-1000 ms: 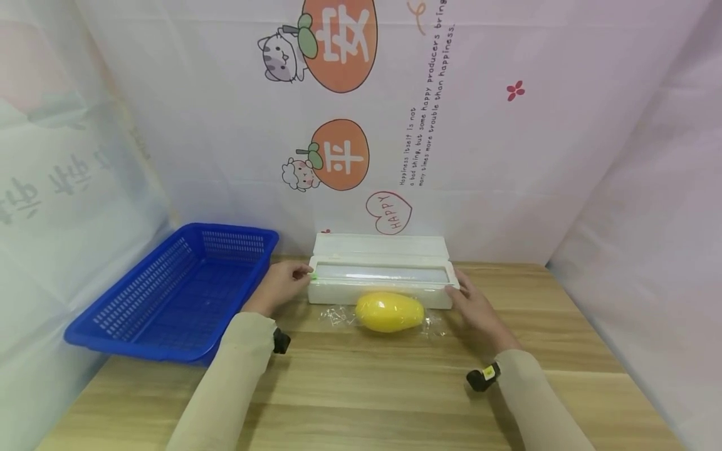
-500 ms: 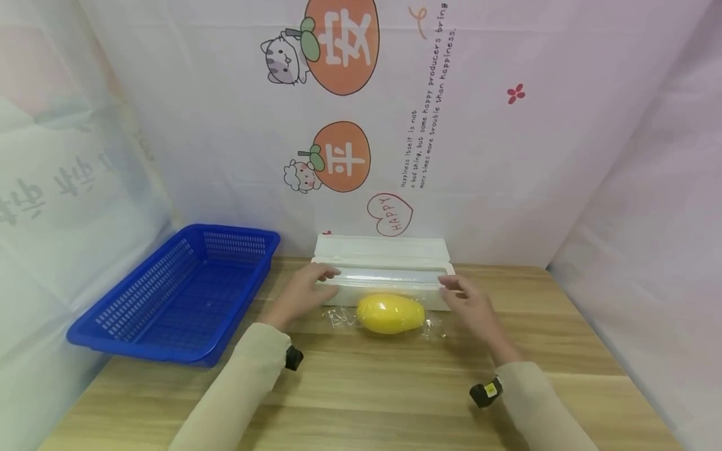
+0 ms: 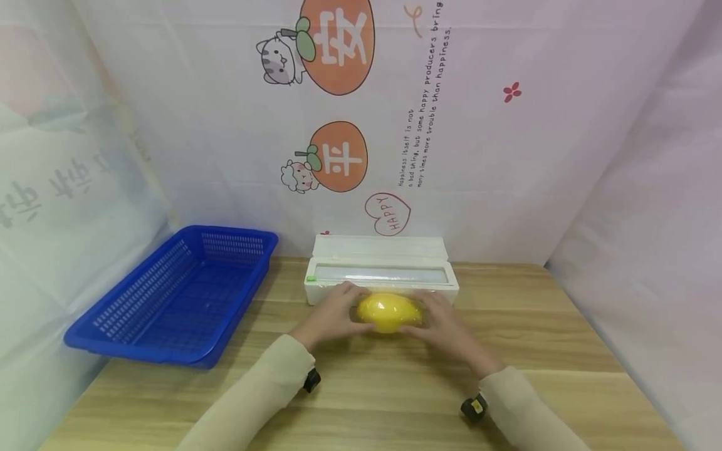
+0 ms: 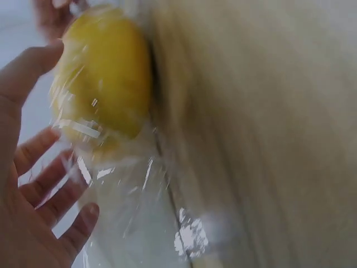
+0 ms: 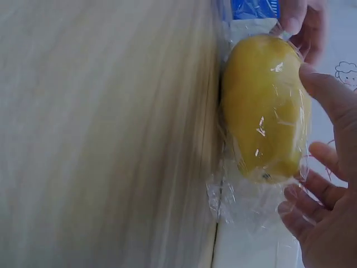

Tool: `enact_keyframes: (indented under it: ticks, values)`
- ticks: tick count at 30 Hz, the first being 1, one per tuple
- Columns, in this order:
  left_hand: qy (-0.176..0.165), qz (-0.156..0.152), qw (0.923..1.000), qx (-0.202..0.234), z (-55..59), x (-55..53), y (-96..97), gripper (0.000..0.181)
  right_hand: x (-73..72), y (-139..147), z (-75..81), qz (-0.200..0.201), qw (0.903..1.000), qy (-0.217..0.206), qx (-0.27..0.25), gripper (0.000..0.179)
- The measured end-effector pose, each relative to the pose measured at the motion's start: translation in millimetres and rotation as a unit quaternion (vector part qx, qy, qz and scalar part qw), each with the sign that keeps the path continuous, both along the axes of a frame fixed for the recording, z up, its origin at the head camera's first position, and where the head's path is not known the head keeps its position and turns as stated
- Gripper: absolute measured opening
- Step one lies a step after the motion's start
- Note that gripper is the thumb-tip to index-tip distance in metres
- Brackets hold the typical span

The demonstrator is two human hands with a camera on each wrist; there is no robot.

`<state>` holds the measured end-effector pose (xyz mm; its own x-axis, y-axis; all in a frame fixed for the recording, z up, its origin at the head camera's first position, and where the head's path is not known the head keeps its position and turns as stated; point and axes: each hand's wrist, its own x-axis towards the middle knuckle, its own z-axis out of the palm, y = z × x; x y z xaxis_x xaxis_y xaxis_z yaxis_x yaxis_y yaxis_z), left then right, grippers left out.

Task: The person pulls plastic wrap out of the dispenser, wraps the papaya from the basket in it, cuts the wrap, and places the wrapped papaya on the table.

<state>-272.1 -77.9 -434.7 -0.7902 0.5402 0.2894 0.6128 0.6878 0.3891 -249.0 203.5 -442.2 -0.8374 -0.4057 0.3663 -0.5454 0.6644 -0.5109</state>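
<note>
A smooth yellow fruit (image 3: 388,312), oblong like a mango or papaya, lies on the table wrapped in clear cling film (image 5: 223,206). Both hands surround it from its two ends. At its left end is my left hand (image 3: 334,318), thumb to the front, fingers behind; its spread fingertips reach the loose film in the left wrist view. My right hand (image 3: 442,329) mirrors this at the other end, thumb tip by the fruit's side and fingers loosely bent. Just behind stands a white cling film dispenser box (image 3: 317,292), lid (image 3: 380,247) raised, with a green slider (image 3: 311,278) at its left.
A blue plastic basket (image 3: 237,313) stands at the left of the wooden table (image 3: 372,401). White printed cloth (image 3: 479,156) hangs behind and along both sides.
Both hands have left the dispenser box's ends and come inward and nearer, around the wrapped fruit. The green slider is uncovered again at the left. The fruit has stayed in place.
</note>
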Motion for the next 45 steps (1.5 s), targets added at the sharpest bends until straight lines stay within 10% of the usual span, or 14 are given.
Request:
enact_keyframes:
  ticks: [45]
  values:
    - [-0.056, -0.070, 0.9950, 0.045, -8.1, 7.8, -5.8, 0.062, 15.9, -11, 2.3, -0.034, 0.9913, -0.125, -0.021, 0.058]
